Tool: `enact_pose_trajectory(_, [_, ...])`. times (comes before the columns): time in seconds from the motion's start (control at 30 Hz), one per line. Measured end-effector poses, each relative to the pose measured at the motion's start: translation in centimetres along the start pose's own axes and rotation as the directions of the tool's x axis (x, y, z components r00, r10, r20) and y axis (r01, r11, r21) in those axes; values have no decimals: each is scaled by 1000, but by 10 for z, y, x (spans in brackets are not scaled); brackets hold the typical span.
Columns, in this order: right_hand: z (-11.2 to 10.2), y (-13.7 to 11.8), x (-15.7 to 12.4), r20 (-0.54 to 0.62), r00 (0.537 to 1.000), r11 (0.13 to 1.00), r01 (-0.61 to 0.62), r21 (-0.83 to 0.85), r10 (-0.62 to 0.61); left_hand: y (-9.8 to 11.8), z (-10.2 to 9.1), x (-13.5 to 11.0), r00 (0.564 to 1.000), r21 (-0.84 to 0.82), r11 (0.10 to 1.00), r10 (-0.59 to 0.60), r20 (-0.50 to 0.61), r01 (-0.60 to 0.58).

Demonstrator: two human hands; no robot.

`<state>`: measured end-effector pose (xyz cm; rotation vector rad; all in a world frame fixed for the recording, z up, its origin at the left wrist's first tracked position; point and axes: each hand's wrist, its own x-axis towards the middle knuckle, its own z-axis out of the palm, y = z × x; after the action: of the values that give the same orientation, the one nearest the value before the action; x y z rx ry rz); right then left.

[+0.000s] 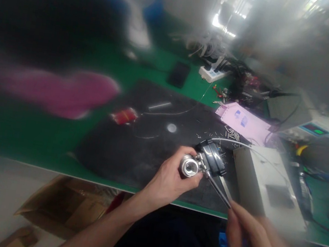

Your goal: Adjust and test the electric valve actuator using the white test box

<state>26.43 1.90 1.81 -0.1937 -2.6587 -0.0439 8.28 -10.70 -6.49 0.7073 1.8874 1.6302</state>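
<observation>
Metal fitting (189, 166) beside white box (266, 188)

left hand (171, 178): grips metal fitting (189, 166) | right hand (246, 235): tweezers (218, 189)

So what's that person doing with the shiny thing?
A person is working at a green table with a black mat on it. The left hand grips a small shiny metal part, held just above the mat's near edge. The right hand holds tweezers, whose tips reach the part. A thin wire runs from the part toward a white box on the right. The picture is blurry, so the fine details can't be made out.
</observation>
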Motion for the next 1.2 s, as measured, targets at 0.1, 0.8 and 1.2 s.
enact_pose_trajectory(0.1, [-4,-1,15,20,998,998,62,-30,-61,1,0,-1,1000,0,1000,-7,-1,7])
enact_pose_trajectory(0.8, [32,0,26,236,964,960,176,-216,-124,-2,5,1,1000,89,996,-3,5,3])
enact_pose_trajectory(1.2, [58,3,-3,146,989,997,8,-72,2,-6,13,-5,997,99,995,10,-74,-3])
